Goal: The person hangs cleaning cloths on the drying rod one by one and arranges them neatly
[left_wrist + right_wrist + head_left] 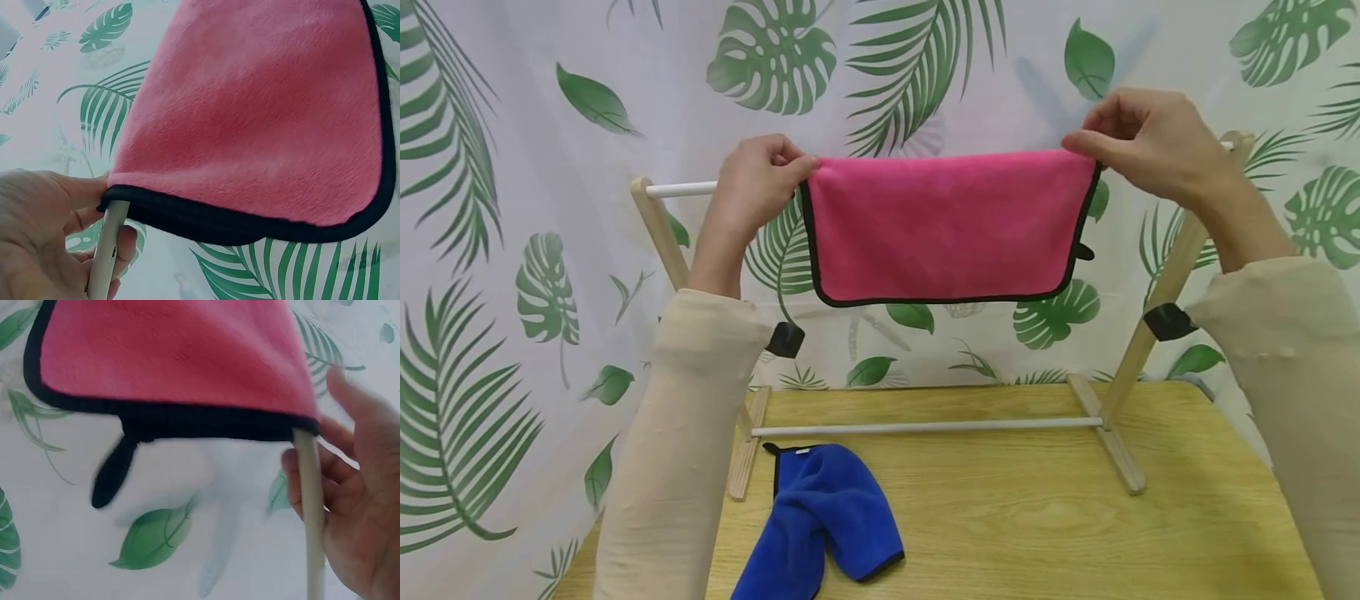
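Observation:
A pink towel (951,225) with black edging hangs folded over the white top bar (681,190) of a wooden rack. My left hand (756,187) pinches its upper left corner, and in the left wrist view the thumb lies on the cloth while the other fingers pass behind the bar. At the upper right corner is my right hand (1157,146). The right wrist view shows its thumb (350,394) lifted apart from the cloth, with the fingers loosely bent behind the bar. A black loop (114,472) sticks out from the towel's right edge.
On the wooden table (1037,517) a crumpled blue towel (827,508) with black edging lies at the front left. The rack's lower white bar (925,428) runs between its wooden feet (1123,458). A leaf-print curtain (587,333) hangs close behind the rack.

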A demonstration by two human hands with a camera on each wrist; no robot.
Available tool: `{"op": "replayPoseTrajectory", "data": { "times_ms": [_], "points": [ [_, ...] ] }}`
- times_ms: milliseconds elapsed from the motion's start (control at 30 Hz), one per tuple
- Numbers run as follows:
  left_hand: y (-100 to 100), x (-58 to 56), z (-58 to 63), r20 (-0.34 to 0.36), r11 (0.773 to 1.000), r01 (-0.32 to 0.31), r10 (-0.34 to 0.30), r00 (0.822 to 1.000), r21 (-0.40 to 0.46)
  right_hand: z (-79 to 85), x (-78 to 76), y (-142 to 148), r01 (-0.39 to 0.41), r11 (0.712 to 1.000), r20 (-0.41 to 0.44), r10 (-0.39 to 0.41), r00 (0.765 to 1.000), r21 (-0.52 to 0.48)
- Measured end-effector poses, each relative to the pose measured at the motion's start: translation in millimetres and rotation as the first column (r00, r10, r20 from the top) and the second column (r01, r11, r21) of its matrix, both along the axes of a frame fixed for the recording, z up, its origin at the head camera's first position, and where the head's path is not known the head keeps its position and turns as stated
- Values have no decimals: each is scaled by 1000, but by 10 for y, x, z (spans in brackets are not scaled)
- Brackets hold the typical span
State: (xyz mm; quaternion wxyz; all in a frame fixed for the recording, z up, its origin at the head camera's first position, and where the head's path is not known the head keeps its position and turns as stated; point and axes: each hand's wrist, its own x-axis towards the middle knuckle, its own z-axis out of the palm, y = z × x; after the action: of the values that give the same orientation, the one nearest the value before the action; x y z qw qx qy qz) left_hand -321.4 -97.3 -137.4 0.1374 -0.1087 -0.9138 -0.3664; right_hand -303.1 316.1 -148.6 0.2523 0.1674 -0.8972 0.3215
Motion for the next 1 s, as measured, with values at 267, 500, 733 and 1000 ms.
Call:
{"op": "replayPoseTrajectory", "data": {
  "times_ms": [267,500,733,1000],
  "points": [
    [31,-4,-17,-39,998,-66,66,997,0,12,8,14,-22,996,49,18,999,89],
    [13,-2,-59,-75,997,-60,63,995,46,39,-27,0,-5,989,15,3,1000,148],
    [-149,29,-24,7,996,87,-87,996,-38,42,-23,-19,-5,984,-8,6,1000,180],
    [-231,35,-7,-6,981,183,-184,983,-62,34,-7,-23,38,981,8,-41,999,192]
  ]
}}
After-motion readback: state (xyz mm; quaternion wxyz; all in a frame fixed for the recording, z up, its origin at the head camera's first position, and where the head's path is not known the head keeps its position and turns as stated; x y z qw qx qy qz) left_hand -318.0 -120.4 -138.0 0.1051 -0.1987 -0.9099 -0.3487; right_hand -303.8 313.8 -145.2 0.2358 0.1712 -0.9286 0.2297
